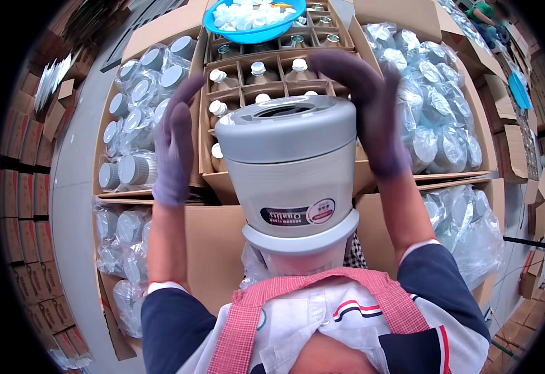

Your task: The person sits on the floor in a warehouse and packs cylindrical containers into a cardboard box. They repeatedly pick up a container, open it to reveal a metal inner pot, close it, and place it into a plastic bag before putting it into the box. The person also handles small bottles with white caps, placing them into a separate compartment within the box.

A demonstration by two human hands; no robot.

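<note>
A pale grey vacuum flask body (291, 181) with a darker grey collar (285, 140) stands upright in front of my chest. A dark round opening shows in its top, and a label is on its side. My left hand (176, 146), in a purple-grey knit glove, is held up to the left of the flask with its fingers stretched, apart from it. On the other side my right hand (378, 118), gloved alike and slightly blurred, curves open beside the collar. Neither hand holds anything. Beyond the flask, a divided carton (247, 65) holds several silvery bottle-like liners (260, 73) with white caps.
A blue basin (257, 36) of small white plastic pieces sits on the far carton. Open boxes hold bagged grey-lidded parts (138, 118) at left and bagged clear-wrapped parts (431, 103) at right. Stacked cartons (26, 187) line the left side. Another person (487, 19) is far right.
</note>
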